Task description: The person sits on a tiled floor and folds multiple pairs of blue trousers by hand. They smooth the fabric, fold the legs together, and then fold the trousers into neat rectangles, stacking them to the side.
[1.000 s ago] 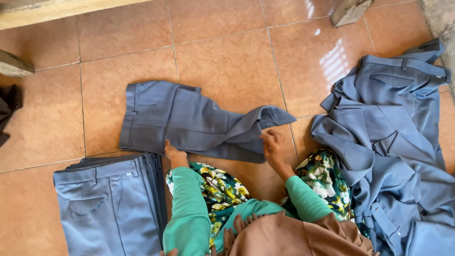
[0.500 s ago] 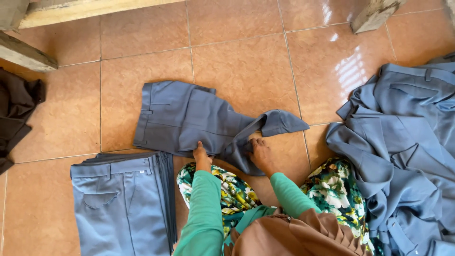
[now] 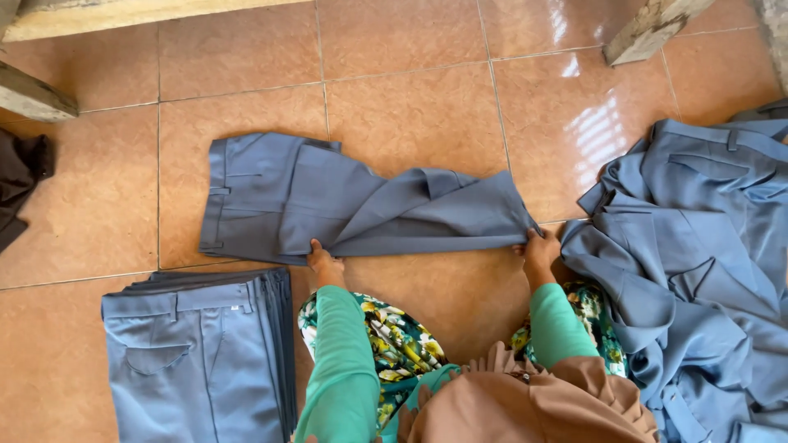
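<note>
A pair of grey-blue trousers (image 3: 328, 205) lies stretched across the orange tiled floor in front of me, waistband at the left. My left hand (image 3: 322, 262) pinches the near edge of the cloth around its middle. My right hand (image 3: 539, 248) grips the leg end at the right. Both arms wear green sleeves, over a flowered skirt on my knees.
A neat stack of folded grey-blue trousers (image 3: 197, 361) sits at the lower left. A loose heap of the same trousers (image 3: 698, 262) fills the right side. A dark cloth (image 3: 20, 184) lies at the far left, with wooden beams (image 3: 33, 94) along the top.
My right hand has pulled the leg end out to the right, so the bunched trousers now lie stretched out. My left hand stayed on the near edge.
</note>
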